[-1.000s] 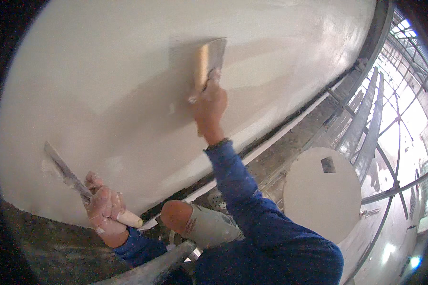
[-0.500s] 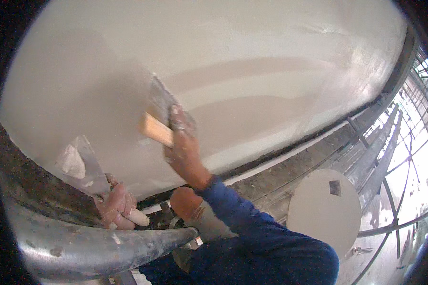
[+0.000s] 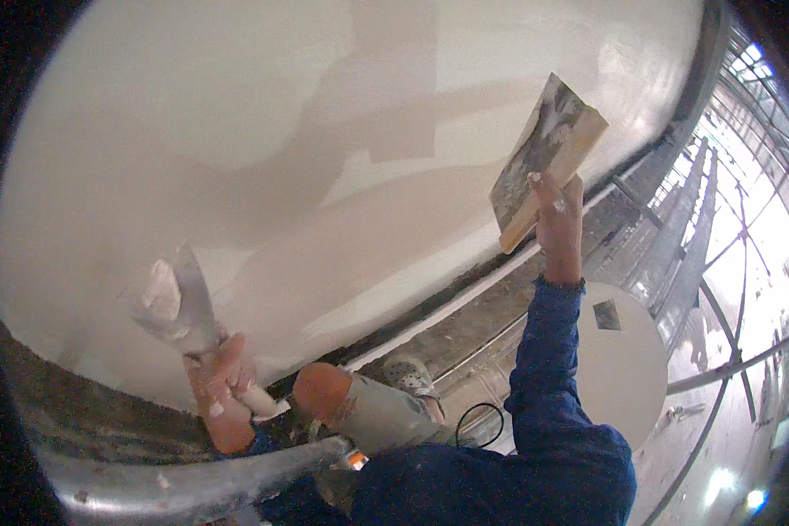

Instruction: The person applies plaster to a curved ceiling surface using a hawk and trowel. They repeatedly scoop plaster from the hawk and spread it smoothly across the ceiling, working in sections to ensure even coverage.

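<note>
In front of the pale wall (image 3: 193, 114), the left hand (image 3: 223, 373) clasps a putty knife (image 3: 197, 298) bearing white paste (image 3: 160, 291), while the right hand (image 3: 559, 210) grips a wood-handled trowel (image 3: 542, 145).

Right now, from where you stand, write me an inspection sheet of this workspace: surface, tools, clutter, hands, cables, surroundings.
Surface: pale wall, crossed by shadows, with a shiny patch toward upper right.
Job's things: trowel with a wooden handle, its blade smeared; scraper with white paste on its blade.
Clutter: round pale disc with a dark square patch, at right; its use is unclear.
Hands: right hand grips the trowel; left hand, paste-smeared, grips the scraper.
Cables: thin black loop beside the body; whether it is a cable, cannot tell.
Surroundings: metal pipe at lower left; metal bars at right.
</note>
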`<state>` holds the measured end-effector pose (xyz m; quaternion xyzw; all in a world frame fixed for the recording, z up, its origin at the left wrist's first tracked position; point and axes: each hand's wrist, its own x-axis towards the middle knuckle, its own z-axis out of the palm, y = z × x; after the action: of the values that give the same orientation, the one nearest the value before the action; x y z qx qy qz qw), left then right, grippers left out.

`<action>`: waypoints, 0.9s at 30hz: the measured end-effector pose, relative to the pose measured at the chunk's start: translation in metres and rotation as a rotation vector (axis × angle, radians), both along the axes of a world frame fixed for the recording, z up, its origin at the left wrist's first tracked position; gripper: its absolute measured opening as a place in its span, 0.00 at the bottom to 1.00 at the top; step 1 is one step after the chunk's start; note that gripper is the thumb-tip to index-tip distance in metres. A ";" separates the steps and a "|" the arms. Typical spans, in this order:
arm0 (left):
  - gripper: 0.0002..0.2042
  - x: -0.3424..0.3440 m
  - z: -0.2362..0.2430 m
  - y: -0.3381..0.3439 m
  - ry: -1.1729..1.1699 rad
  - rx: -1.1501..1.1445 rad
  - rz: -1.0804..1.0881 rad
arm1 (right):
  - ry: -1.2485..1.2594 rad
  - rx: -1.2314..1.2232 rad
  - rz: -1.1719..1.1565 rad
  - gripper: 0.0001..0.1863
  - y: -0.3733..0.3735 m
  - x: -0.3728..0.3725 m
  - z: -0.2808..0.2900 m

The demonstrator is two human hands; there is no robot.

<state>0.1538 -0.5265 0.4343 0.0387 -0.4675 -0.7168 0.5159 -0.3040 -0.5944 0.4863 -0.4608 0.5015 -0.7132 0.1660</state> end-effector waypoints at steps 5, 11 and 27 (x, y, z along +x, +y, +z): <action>0.27 -0.025 0.009 0.003 -0.338 0.125 0.592 | 0.404 -0.059 -0.121 0.15 -0.071 -0.111 -0.005; 0.26 -0.042 0.015 0.006 -0.503 0.124 0.807 | 0.116 -0.131 0.103 0.12 -0.171 -0.208 -0.024; 0.22 -0.043 0.019 0.034 -0.214 0.128 0.843 | 0.864 -0.180 -0.554 0.38 -0.141 0.082 -0.051</action>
<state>0.1104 -0.4928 0.4536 0.3320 -0.4161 -0.4631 0.7087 -0.2222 -0.7353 0.4352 -0.5753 0.5642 -0.5155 -0.2913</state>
